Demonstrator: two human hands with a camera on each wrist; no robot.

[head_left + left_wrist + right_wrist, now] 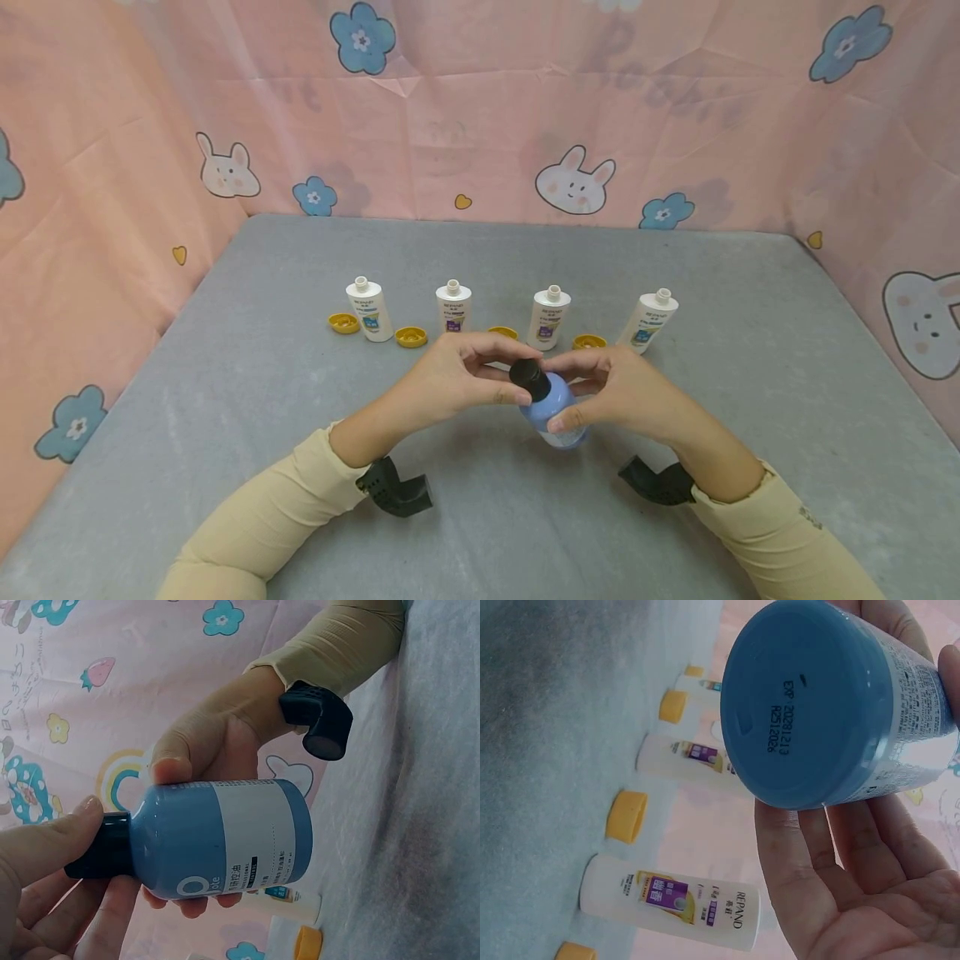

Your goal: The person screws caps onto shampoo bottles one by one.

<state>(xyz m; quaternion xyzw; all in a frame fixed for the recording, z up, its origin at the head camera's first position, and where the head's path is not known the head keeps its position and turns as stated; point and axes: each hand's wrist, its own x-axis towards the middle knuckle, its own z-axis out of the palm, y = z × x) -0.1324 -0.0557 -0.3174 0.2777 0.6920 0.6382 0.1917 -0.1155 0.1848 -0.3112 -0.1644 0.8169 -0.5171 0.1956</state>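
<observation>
Probably stiff, slick blue bottle (182,840) — left hand (453,379) pinches black cap (531,379) atop it, right hand (633,392) grips its sides — likely best hold.

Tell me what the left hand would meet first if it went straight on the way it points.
Past the black cap it pinches, the left hand would probably meet the right hand, which grips the blue bottle; the head view leaves exact depth unclear.

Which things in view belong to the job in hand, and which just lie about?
Apparently in the job:
blue bottle, held by the right hand
black cap, pinched by the left hand

Seemingly not in use now:
four uncapped white bottles
four yellow caps near them
patterned pink cloth behind
</observation>
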